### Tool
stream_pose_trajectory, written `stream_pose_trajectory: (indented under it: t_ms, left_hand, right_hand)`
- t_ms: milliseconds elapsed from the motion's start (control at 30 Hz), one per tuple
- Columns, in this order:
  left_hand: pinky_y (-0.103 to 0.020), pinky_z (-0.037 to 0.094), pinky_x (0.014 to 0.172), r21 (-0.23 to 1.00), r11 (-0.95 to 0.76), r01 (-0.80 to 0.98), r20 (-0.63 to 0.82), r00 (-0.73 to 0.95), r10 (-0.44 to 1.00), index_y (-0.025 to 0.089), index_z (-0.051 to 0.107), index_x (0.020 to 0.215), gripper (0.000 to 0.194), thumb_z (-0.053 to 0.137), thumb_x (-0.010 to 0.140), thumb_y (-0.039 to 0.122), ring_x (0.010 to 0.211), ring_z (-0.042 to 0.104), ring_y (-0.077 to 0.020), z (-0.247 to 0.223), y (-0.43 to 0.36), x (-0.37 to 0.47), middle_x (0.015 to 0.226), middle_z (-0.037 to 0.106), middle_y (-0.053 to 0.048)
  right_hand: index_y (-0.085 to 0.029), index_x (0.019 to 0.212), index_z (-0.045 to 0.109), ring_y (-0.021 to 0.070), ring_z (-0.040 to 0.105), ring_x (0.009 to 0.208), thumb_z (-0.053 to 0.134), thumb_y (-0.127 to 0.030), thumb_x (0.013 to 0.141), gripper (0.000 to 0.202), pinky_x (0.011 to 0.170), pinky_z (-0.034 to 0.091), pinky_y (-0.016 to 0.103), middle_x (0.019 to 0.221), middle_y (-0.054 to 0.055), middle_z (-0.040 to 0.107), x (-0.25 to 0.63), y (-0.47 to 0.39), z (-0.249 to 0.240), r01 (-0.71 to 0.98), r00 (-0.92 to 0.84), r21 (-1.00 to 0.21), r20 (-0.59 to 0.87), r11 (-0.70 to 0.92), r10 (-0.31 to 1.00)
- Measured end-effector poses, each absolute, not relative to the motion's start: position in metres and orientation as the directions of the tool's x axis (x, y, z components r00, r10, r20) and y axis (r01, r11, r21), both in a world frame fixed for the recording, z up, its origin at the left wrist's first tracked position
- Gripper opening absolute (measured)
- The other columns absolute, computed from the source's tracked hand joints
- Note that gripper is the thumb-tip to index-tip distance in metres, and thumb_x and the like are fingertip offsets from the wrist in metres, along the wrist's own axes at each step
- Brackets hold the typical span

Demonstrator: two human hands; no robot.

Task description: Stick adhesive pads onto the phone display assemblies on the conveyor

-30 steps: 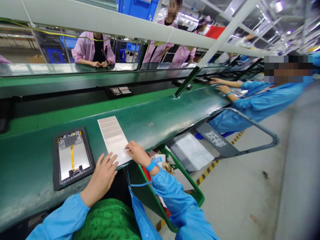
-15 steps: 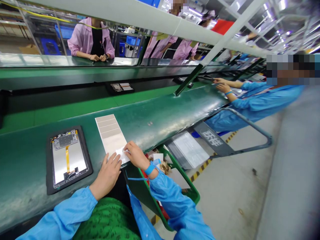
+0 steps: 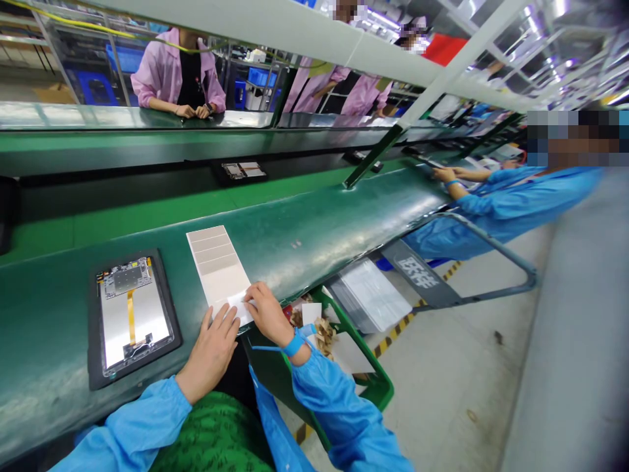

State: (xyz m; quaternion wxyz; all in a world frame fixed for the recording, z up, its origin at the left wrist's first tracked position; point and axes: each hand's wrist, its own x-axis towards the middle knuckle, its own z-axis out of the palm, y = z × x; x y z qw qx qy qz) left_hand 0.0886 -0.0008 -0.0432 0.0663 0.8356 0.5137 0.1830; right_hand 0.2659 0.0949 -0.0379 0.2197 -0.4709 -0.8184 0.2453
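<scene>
A pale sheet (image 3: pixel 216 259) with grey-beige strips across its top part lies on the green bench, its near end at the bench edge. My left hand (image 3: pixel 211 351) rests on its near left corner, fingers stretched out and slightly spread. At the near right side, my right hand (image 3: pixel 268 313) is closed in a pinch at a whiter strip (image 3: pixel 236 303) on the sheet; the fingers partly hide what they grip. To the left lies an opened tablet (image 3: pixel 135 314), its circuit board and orange ribbon cable showing, on a dark pad.
Below the bench edge stands a green bin (image 3: pixel 386 387) with paper scraps. Beside it are clear plastic sheets (image 3: pixel 373 295) and a grey metal frame (image 3: pixel 491 298). A conveyor behind carries another opened device (image 3: pixel 243 170). A co-worker in blue (image 3: pixel 511 196) sits at right.
My hands stay at the sheet's near end with hardly any shift. The co-worker at right has drawn a hand back and now holds a dark flat device raised from the bench.
</scene>
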Motion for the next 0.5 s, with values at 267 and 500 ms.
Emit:
stream_pose_trajectory:
  t_ms: [267,500]
  left_hand:
    - [-0.059,0.031,0.117,0.284,-0.467,0.838,0.247,0.406,0.880,0.015,0.051,0.139,0.044,0.047,0.095,0.015,0.145,0.037,-0.0318,-0.0470,-0.0021,0.0873,0.151,0.049,-0.013]
    - [-0.059,0.030,0.118,0.288,-0.470,0.834,0.251,0.408,0.878,0.015,0.051,0.139,0.044,0.047,0.095,0.015,0.146,0.034,-0.0305,-0.0467,-0.0029,0.0859,0.150,0.049,-0.013]
  right_hand:
    - [-0.023,0.089,0.052,0.0244,0.054,0.103,0.053,-0.005,0.088,0.018,0.094,0.045,0.039,0.102,0.005,0.059,0.2666,0.0898,-0.0391,0.594,-0.474,-0.650,0.193,0.473,0.859]
    - [-0.023,0.090,0.055,0.0220,0.057,0.090,0.055,-0.009,0.087,0.014,0.085,0.047,0.035,0.090,0.003,0.061,0.2647,0.0877,-0.0452,0.603,-0.416,-0.674,0.191,0.427,0.889]
